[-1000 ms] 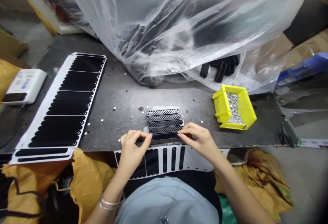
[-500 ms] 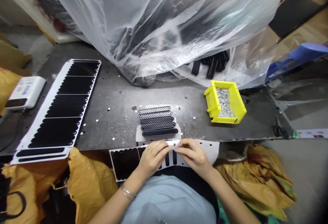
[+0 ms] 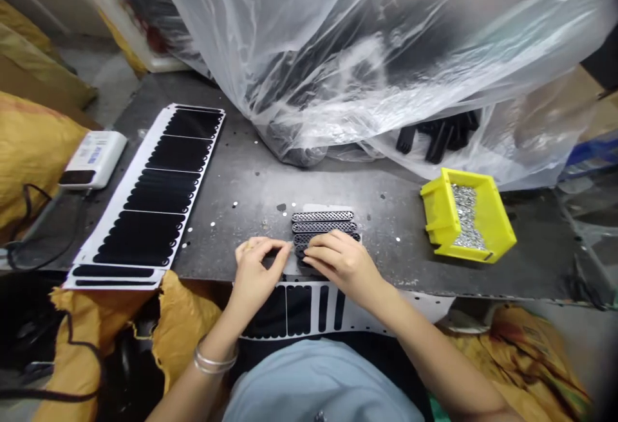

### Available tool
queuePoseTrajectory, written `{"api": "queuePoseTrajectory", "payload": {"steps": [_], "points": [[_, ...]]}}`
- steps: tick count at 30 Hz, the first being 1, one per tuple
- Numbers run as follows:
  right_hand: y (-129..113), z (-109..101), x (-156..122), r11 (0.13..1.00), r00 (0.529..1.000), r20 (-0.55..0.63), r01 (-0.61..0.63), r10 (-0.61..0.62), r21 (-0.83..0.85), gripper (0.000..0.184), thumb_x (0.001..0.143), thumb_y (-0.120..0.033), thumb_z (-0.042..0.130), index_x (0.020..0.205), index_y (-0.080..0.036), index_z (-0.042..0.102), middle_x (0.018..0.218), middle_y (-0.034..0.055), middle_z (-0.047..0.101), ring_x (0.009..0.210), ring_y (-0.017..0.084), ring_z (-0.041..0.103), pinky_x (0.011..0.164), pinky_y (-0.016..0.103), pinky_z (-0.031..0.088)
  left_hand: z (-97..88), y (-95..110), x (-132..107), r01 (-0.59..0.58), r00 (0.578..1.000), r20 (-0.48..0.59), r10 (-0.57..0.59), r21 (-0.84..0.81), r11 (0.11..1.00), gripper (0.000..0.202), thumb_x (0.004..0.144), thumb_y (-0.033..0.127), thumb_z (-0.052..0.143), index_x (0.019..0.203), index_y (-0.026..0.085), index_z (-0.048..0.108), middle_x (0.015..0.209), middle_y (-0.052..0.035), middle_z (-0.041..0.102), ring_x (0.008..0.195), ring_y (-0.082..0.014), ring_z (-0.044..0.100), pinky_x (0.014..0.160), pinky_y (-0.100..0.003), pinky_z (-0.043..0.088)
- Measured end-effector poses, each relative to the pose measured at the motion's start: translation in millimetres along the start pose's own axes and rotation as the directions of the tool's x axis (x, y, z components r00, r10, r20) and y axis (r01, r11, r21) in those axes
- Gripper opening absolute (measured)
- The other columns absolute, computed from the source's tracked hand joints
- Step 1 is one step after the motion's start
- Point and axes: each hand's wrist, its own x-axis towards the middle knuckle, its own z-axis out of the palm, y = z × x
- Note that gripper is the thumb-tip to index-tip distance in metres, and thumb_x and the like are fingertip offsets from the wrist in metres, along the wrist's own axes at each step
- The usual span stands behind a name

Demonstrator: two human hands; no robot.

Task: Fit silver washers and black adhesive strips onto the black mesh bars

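slim black latticed bars point(image 3: 323, 216) (round-ended) lie near the bench's point(image 3: 251, 197) front edge, beside the left hand point(image 3: 253, 274), partly beneath the right hand point(image 3: 345, 266); cannot tell if either grips.

A: What place was shown?
B: A workshop was indicated: on a dark workbench point(image 3: 255, 181), a yellow bin point(image 3: 440, 210) was stocked with small metal pieces point(image 3: 466, 216), and a sheet of black strips point(image 3: 159, 190) was laid.
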Motion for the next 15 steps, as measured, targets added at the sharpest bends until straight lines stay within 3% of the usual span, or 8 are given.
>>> {"api": "queuePoseTrajectory", "payload": {"steps": [3,11,15], "points": [[5,2,2,1.0,1.0,0.019,0.003,-0.004,0.024,0.019,0.103,-0.026,0.059,0.105,-0.02,0.077,0.104,0.0084,0.075,0.089,0.02,0.063,0.079,0.033,0.058,0.1,-1,3,0.05,0.996,0.078,-0.044,-0.068,0.996,0.015,0.094,0.036,0.064,0.089,0.031,0.077,0.091,0.0013,0.079,0.099,-0.0246,0.067,0.106,-0.05,0.033],[4,-3,2,0.999,0.998,0.064,-0.024,0.022,0.025,0.018,0.102,-0.027,0.061,0.107,-0.022,0.078,0.107,0.0091,0.074,0.093,0.021,0.062,0.081,0.035,0.057,8.7,4,7,0.074,0.994,0.084,-0.065,-0.1,0.992,0.014,0.089,0.035,0.071,0.077,0.027,0.072,0.085,0.0031,0.076,0.098,-0.0234,0.066,0.108,-0.049,0.03],[16,-30,-17,0.967,0.971,0.08,-0.232,0.224,0.108,0.019,0.101,-0.03,0.064,0.113,-0.021,0.076,0.106,0.0087,0.072,0.093,0.02,0.067,0.083,0.035,0.057,10.3,1,9,0.086,0.992,0.106,-0.075,-0.106,0.991,0.019,0.09,0.037,0.069,0.075,0.026,0.069,0.085,0.0024,0.076,0.099,-0.0233,0.065,0.108,-0.049,0.029]]}}
